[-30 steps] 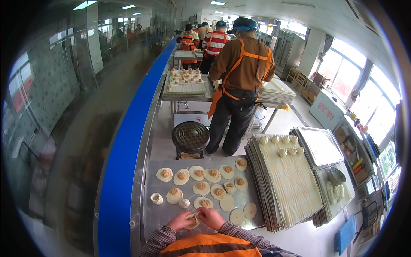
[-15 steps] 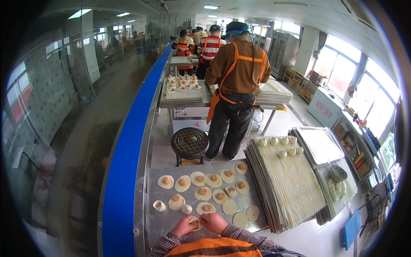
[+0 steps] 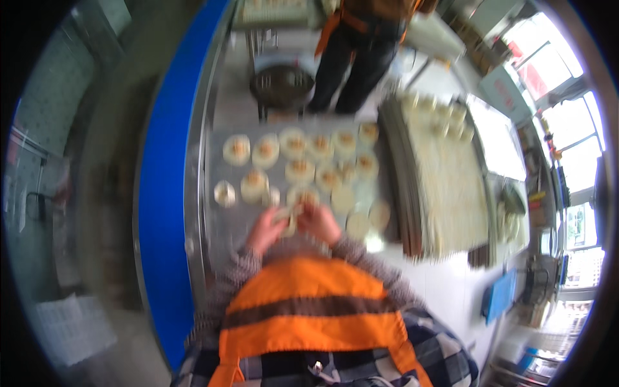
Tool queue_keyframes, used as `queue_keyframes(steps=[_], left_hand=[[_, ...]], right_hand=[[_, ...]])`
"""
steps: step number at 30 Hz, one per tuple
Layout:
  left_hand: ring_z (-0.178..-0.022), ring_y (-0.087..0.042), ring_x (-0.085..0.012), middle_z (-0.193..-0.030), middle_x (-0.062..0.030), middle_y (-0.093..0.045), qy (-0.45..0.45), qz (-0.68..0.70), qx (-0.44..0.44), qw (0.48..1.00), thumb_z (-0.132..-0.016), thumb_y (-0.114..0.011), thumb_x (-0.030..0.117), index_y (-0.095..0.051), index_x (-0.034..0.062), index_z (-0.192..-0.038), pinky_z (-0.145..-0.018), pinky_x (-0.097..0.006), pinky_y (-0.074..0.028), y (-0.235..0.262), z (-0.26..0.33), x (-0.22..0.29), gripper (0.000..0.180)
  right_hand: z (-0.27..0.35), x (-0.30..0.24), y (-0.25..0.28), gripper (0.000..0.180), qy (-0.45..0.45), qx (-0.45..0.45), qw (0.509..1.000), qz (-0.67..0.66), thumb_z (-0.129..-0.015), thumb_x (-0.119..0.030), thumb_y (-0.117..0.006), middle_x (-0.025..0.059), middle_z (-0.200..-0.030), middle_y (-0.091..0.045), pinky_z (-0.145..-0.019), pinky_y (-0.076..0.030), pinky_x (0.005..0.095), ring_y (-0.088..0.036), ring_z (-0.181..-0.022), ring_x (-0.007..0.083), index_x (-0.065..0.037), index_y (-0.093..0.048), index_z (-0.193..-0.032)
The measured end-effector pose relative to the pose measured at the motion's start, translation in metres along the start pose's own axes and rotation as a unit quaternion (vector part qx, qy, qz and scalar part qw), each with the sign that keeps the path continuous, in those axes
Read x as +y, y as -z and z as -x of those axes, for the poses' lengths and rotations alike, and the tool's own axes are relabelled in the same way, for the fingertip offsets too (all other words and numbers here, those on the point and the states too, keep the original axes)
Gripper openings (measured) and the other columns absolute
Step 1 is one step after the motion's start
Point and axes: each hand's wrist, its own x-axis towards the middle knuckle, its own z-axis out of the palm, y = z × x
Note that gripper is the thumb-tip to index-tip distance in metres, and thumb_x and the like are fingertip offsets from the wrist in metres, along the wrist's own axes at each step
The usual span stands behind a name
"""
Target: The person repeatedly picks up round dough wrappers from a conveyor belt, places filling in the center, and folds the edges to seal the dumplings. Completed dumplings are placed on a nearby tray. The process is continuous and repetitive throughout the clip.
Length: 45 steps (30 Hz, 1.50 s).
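My left hand (image 3: 265,232) and my right hand (image 3: 320,223) meet at the near side of a metal table (image 3: 225,248). Between their fingers is a bun wrapper (image 3: 289,224), blurred, its filling mostly hidden. Both hands are closed on its edges. Just beyond my right fingertips lies a flat dough round with brown filling (image 3: 298,192). Several more filled dough rounds (image 3: 300,170) are spread over the table. Plain dough rounds (image 3: 358,226) lie to the right of my right hand. A partly gathered bun (image 3: 224,193) sits at the left, and a small bun (image 3: 271,196) lies beyond my left hand.
Along the left runs a blue strip (image 3: 161,193). Stacked trays (image 3: 445,193) stand to the right, several white buns (image 3: 445,116) on top at the far end. Ahead are a round dark stool (image 3: 282,86) and a person in dark trousers (image 3: 361,61).
The view has tipped down and blurred, so the table sits higher in the picture and my apron shows more. Both hands still hold the wrapper between them.
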Motion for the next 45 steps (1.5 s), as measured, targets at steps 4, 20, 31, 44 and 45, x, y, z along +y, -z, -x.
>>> queue_keyframes(steps=[4,20,31,44,45], left_hand=[[-0.05,-0.042,-0.0035,-0.074,0.0026,-0.056,0.072,-0.098,-0.088,0.989,-0.089,-0.058,0.016,-0.059,0.0068,-0.115,-0.043,-0.02,-0.033,0.005,-0.005,0.01,0.028],[-0.083,-0.061,-0.0121,-0.099,-0.0053,-0.063,0.08,0.092,-0.034,0.992,-0.092,-0.052,0.016,-0.057,0.0047,-0.116,-0.062,-0.026,-0.051,-0.011,0.0,0.003,0.028],[-0.082,-0.061,-0.0093,-0.093,-0.0033,-0.063,0.119,0.144,-0.086,0.979,-0.095,-0.049,0.02,-0.06,0.0047,-0.112,-0.064,-0.023,-0.05,-0.008,-0.002,0.001,0.025],[-0.056,-0.059,-0.0125,-0.068,-0.0052,-0.063,0.021,0.094,0.035,0.995,-0.096,-0.028,0.061,-0.061,0.0028,-0.084,-0.051,-0.024,-0.047,-0.015,0.003,-0.022,0.068],[-0.055,-0.059,-0.0125,-0.067,-0.0051,-0.063,0.032,0.091,0.031,0.995,-0.096,-0.028,0.062,-0.061,0.003,-0.082,-0.051,-0.024,-0.047,-0.013,0.002,-0.022,0.069]], right_hand=[[0.007,-0.004,0.0,0.013,0.166,-0.017,0.942,0.291,-0.083,-0.014,-0.062,0.0166,-0.073,-0.063,-0.059,-0.049,0.0383,-0.062,-0.068,0.0329,-0.002,-0.061,-0.088],[0.008,-0.017,0.01,0.011,-0.038,-0.042,0.996,0.072,-0.084,-0.005,-0.061,0.0119,-0.071,-0.063,-0.057,-0.048,0.0324,-0.061,-0.06,0.0206,0.0,-0.06,-0.093],[0.014,-0.012,0.006,0.015,0.066,-0.041,0.98,0.184,-0.079,-0.005,-0.064,0.0173,-0.079,-0.065,-0.062,-0.05,0.0376,-0.063,-0.071,0.0314,-0.001,-0.061,-0.093],[0.015,-0.019,-0.001,0.01,0.029,-0.031,0.994,0.098,-0.082,-0.002,-0.065,0.0065,-0.074,-0.063,-0.058,-0.048,0.027,-0.059,-0.067,0.0113,0.002,-0.062,-0.091],[0.017,-0.021,0.0,0.011,0.077,-0.037,0.982,0.167,-0.082,-0.002,-0.065,0.0049,-0.075,-0.063,-0.059,-0.048,0.0262,-0.058,-0.067,0.0097,0.002,-0.063,-0.092]])
